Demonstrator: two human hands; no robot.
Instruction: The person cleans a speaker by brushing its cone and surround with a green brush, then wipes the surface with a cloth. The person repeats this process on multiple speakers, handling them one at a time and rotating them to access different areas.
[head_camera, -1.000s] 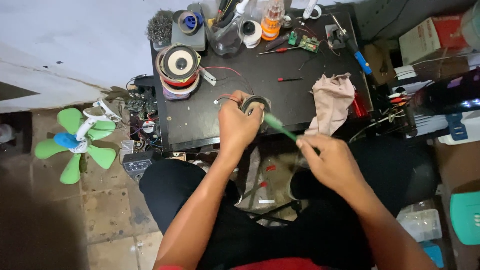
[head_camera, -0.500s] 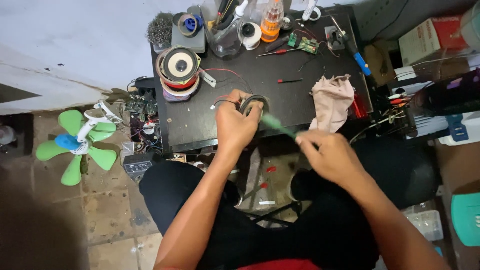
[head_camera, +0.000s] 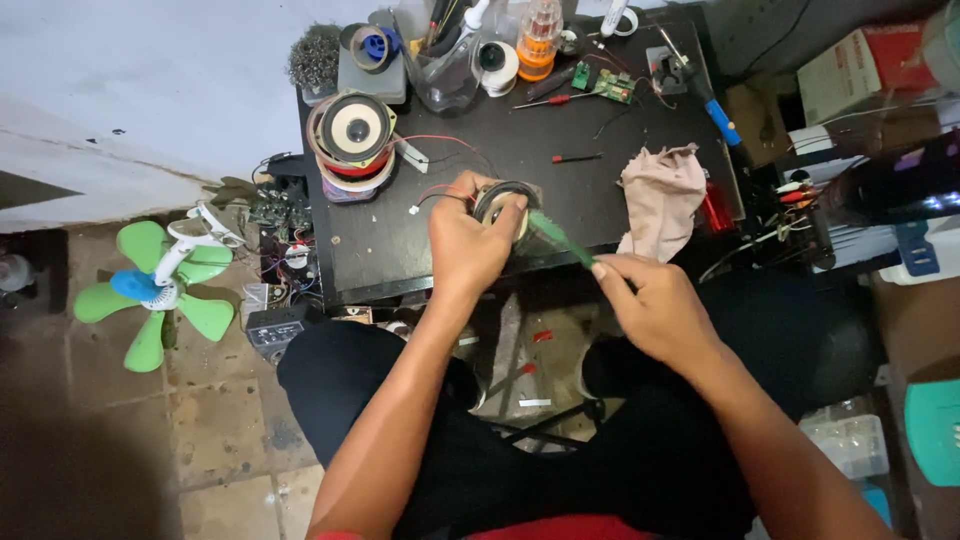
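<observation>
While the left hand (head_camera: 470, 245) clamps a small round speaker (head_camera: 503, 203) over the black table (head_camera: 400, 250), the right hand (head_camera: 655, 305) pinches a green-handled tool (head_camera: 560, 237) against it; work appears midway.

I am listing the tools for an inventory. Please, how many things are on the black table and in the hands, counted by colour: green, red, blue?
Green: 2, long green-handled tool in the hands, small green circuit board
Red: 1, thin red-handled screwdriver
Blue: 1, blue-handled tool
Total: 4
</observation>
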